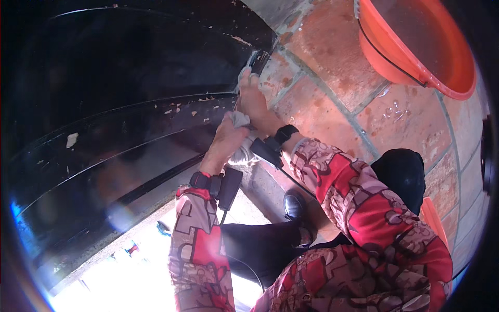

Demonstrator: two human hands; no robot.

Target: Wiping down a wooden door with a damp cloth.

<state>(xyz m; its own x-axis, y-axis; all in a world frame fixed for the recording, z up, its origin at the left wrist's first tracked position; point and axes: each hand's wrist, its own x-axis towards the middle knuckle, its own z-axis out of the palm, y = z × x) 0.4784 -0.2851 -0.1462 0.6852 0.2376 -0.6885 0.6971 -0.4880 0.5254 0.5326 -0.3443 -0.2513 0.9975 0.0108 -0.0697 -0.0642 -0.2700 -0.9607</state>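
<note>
A black painted door-like panel (128,54), its paint chipped in places, fills the left side. My left hand (226,142) grips a crumpled pale grey cloth (243,154) beside the panel's lower right edge. Just above it, my right hand (255,101) is at the same edge, fingers bent against the corner by a raised moulding. A bit of something pale shows at its fingertips; whether it is part of the cloth cannot be made out. Both wrists carry black straps with small black devices.
An orange bucket (393,50) of cloudy water stands on terracotta floor tiles (327,113), upper right. Wet spots dot the tiles near it. Another orange object (434,222) is partly hidden by my right sleeve. My black shoe (294,204) rests below the hands. Glare washes out the lower left.
</note>
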